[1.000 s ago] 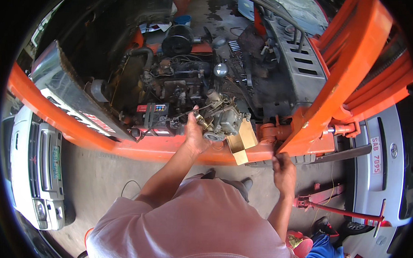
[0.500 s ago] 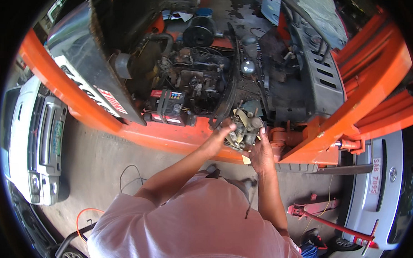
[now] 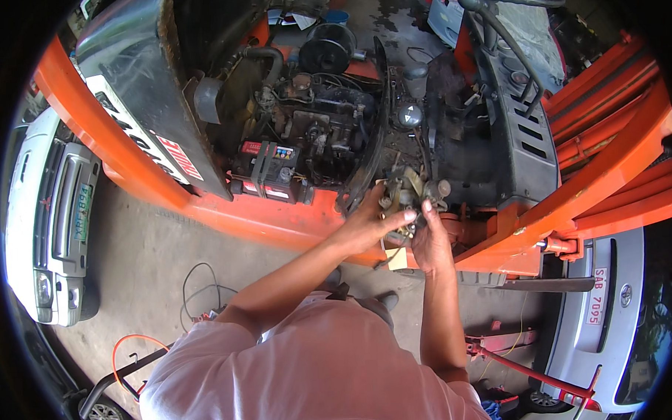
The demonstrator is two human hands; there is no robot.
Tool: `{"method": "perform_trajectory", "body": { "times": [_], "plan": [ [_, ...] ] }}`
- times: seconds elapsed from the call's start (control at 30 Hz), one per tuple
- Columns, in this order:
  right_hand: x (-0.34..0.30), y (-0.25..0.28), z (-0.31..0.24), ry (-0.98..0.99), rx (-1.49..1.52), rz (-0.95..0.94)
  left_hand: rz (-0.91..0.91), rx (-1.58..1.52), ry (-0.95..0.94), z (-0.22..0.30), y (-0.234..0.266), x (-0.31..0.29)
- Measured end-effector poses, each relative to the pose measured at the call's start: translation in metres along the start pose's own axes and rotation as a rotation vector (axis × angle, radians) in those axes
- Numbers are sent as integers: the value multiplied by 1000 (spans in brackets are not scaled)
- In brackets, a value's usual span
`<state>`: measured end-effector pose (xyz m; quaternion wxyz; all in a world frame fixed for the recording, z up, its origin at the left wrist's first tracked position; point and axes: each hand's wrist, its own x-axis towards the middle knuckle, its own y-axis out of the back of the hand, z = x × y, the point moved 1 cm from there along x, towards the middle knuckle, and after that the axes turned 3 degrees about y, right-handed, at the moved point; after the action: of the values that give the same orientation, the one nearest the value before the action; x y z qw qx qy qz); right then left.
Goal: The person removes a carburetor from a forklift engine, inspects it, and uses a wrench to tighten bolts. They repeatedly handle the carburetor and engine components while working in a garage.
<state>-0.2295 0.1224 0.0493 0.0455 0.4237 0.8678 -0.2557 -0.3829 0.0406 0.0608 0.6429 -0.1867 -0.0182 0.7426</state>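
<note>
Lumpy grey metal part point(image 3: 405, 194), probably carburettor, grasped by left hand point(image 3: 371, 223), right hand point(image 3: 430, 245); near curved orange metal frame point(image 3: 270, 221).

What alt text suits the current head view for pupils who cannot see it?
A person's left hand and right hand hold a metal mechanical part by the orange frame of a machine with its engine exposed. A battery sits near the engine; a white vehicle stands left, a silver car right.

The left hand point(image 3: 373, 223) and right hand point(image 3: 432, 245) curve close together, thumbs point(image 3: 429, 215) nearly meeting.
</note>
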Motion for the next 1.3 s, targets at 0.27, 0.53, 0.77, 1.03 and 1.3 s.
{"method": "perform_trajectory", "body": {
  "times": [0.27,0.53,0.77,1.03,1.3],
  "plan": [
    [-19,19,30,87,204,133,-132,-344,254,-36,11,11],
    [-18,4,7,121,-501,-27,-102,-652,233,-71,10,20],
    [-20,31,-25,55,-588,-168,65,-808,-30,-65,12,-9],
    [-28,97,-25,7,-638,-140,390,-745,-205,-97,38,-60],
    [-13,115,46,-304,-688,-318,458,-743,-137,-173,72,-80]
  ]
}}
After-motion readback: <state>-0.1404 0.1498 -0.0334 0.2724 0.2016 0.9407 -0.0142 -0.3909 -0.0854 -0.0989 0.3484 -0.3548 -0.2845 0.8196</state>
